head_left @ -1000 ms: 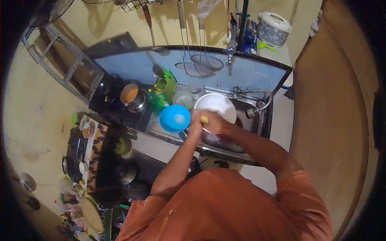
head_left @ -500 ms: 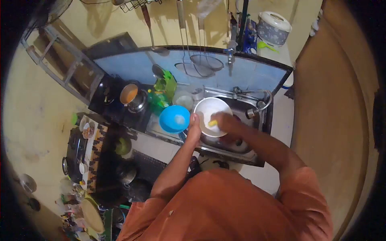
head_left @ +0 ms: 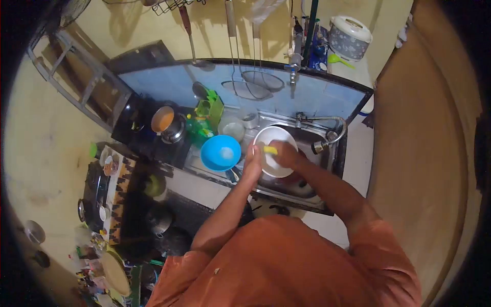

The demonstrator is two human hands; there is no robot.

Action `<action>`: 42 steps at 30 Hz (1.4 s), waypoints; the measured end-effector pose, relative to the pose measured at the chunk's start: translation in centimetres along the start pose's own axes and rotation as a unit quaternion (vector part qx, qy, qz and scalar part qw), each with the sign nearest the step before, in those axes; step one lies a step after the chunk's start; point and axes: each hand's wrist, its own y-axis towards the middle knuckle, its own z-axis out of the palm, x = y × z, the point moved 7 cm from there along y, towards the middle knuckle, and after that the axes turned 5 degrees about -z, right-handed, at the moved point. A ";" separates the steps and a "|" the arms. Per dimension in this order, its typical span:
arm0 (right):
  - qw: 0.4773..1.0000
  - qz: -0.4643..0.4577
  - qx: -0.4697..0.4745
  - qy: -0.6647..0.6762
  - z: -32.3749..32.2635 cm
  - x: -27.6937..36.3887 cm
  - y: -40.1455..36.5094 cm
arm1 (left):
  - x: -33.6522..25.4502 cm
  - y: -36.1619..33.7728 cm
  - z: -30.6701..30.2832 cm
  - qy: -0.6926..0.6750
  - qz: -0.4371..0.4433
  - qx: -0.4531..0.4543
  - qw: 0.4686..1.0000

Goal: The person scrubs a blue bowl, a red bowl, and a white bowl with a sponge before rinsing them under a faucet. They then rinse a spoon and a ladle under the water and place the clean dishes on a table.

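Over the sink basin (head_left: 306,190), a white bowl (head_left: 269,135) is tilted with its inside facing me. My left hand (head_left: 251,166) grips its left rim, thumb on the inner side. Inside the bowl, my right hand (head_left: 286,155) is closed on a yellow sponge (head_left: 271,150) and presses it to the inner wall. Just left of my left hand, a blue bowl (head_left: 208,152) with whitish suds in it rests on the drainboard. Behind it stands a translucent bowl (head_left: 232,130). The right hand's fingertips are partly hidden.
A curved faucet (head_left: 335,119) reaches over the basin's right side. Left of the drainboard, a pot of orange liquid (head_left: 163,120) sits by the stove. A green rack (head_left: 212,109) stands at the back. Strainers (head_left: 248,89) hang on the wall.
The white bowl and both hands have shifted slightly right and down. The sponge has moved up a little within the bowl. The blue bowl remains on the drainboard.
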 end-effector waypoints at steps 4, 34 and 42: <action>0.991 -0.045 0.126 0.015 0.9 2.7 -1.4 | 1.0 1.6 -1.1 0.023 0.001 -0.038 0.999; 0.968 -0.017 0.249 -0.024 5.4 4.5 0.9 | 2.7 0.6 -4.8 -0.078 -0.096 -0.064 0.990; 0.979 0.097 0.008 0.181 7.6 8.0 3.9 | 1.7 2.0 -7.0 -0.122 -0.009 -0.035 0.992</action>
